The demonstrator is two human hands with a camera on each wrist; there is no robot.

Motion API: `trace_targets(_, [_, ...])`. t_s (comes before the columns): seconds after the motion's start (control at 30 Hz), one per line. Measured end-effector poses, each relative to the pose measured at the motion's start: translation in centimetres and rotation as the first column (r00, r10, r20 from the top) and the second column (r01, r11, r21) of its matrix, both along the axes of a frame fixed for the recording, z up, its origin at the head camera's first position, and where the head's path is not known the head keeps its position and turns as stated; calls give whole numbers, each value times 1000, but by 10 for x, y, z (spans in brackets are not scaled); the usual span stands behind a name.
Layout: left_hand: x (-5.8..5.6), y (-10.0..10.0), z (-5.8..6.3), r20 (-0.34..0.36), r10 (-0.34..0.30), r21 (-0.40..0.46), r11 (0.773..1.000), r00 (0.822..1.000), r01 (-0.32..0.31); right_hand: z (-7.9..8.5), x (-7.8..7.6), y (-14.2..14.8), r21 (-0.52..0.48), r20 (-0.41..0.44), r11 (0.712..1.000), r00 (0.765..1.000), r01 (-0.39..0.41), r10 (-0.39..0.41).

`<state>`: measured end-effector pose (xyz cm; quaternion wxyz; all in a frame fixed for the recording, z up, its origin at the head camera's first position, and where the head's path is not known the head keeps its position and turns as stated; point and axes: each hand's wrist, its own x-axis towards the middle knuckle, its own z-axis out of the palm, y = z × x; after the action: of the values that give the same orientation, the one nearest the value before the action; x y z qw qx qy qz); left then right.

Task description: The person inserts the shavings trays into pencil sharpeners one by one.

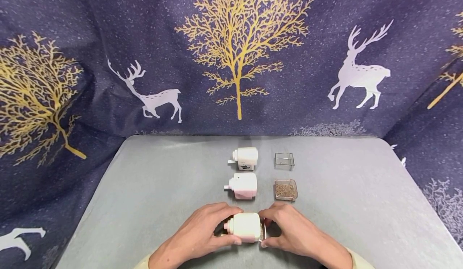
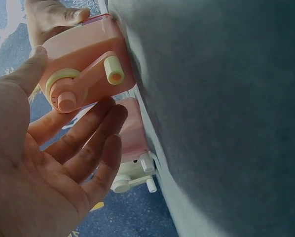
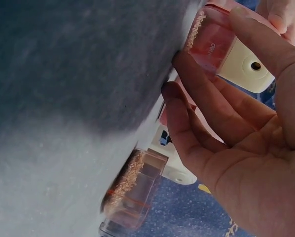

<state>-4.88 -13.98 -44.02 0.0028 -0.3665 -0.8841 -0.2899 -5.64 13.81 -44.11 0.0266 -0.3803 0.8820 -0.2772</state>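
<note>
A cream and pink crank pencil sharpener [image 1: 246, 227] lies on the table between both hands, its crank facing left. My left hand [image 1: 202, 231] grips the body between thumb and fingers from the crank side; the left wrist view shows the pink crank arm [image 2: 91, 74] with its pale knob. At the opposite end, my right hand [image 1: 291, 231] pinches the clear shavings drawer [image 3: 206, 39], which holds shavings. In the head view, the drawer sticks out a little from the sharpener's right end. The right fingers partly hide it there.
Beyond the hands lie a pink and white sharpener [image 1: 245, 186] and a white one [image 1: 247, 158], both with cranks to the left. To their right sit a clear drawer with brown shavings [image 1: 285, 190] and a clear drawer [image 1: 284, 161] farther back. A patterned cloth [image 1: 289, 112] hangs behind the table.
</note>
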Motion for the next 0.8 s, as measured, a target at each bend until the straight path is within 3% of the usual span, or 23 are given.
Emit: trace_targets(0.8, [0, 0, 1, -11, -13, 19, 1000, 1000, 13, -1, -3, -8, 3, 19, 1000, 1000, -1, 1])
